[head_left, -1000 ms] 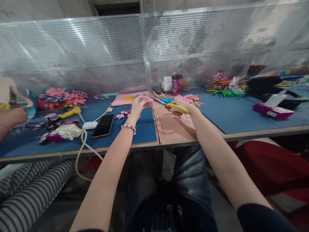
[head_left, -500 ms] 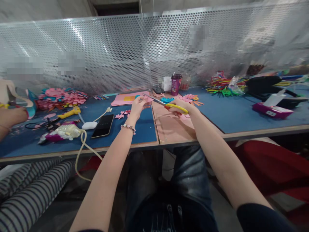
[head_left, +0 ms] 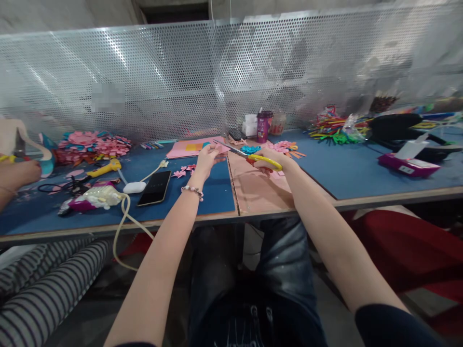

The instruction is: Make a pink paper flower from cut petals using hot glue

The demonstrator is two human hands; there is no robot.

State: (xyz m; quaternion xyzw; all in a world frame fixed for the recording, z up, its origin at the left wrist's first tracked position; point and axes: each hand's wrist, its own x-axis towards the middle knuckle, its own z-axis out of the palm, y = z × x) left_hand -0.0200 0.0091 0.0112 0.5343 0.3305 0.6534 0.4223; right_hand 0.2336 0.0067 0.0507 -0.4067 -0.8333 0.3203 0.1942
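Observation:
My right hand (head_left: 269,158) grips yellow and red scissors (head_left: 249,156), their blades pointing left toward my left hand. My left hand (head_left: 207,159), with a bead bracelet at the wrist, pinches a small pink paper piece (head_left: 221,149) at the blade tips. Both hands hover over the blue table (head_left: 347,168), above a pinkish-brown board (head_left: 253,185). Small pink cut pieces (head_left: 183,171) lie just left of my left hand. A stack of pink paper (head_left: 188,147) lies behind it.
A black phone (head_left: 155,188), white earbud case (head_left: 134,187), yellow glue gun (head_left: 104,168) and a corded pink-white tool (head_left: 90,198) lie at left. Pink paper flowers (head_left: 92,144) are piled far left. Another person's hand (head_left: 16,176) and striped legs (head_left: 43,284) are there. A purple cup (head_left: 264,126) stands behind.

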